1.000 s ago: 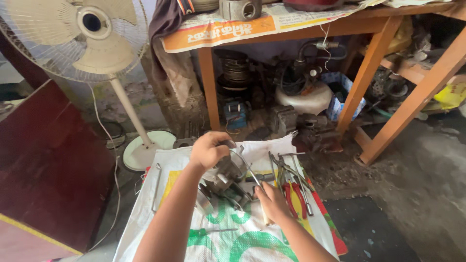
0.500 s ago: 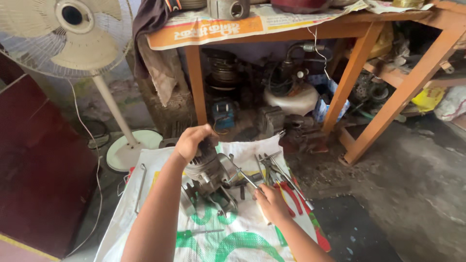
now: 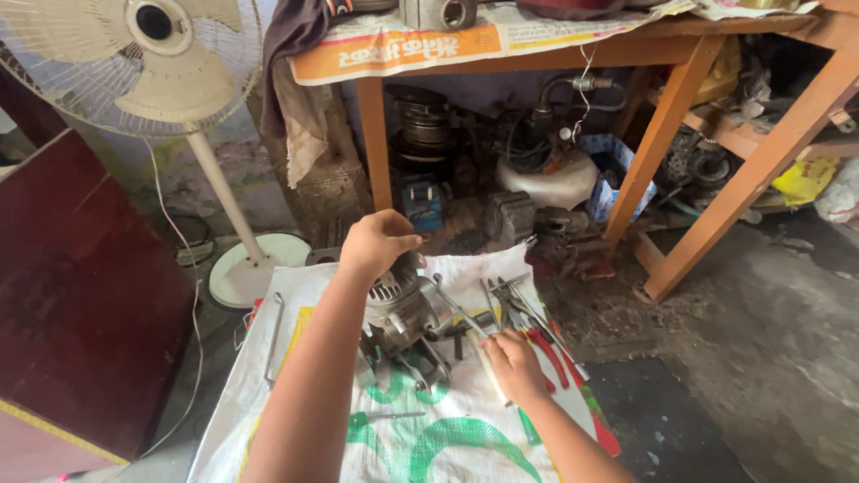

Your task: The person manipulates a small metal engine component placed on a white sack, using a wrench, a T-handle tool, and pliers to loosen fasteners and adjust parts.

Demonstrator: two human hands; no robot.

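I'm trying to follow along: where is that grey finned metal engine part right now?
In the head view, the grey finned metal engine part sits on the white woven sack, under the left hand, left of the red-handled pliers.

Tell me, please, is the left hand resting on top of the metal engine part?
Yes, the left hand lies over the top of the engine part on the white sack.

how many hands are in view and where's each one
2. The left hand rests on top of the metal engine part on the white sack. The right hand holds a pale tool handle beside the pliers.
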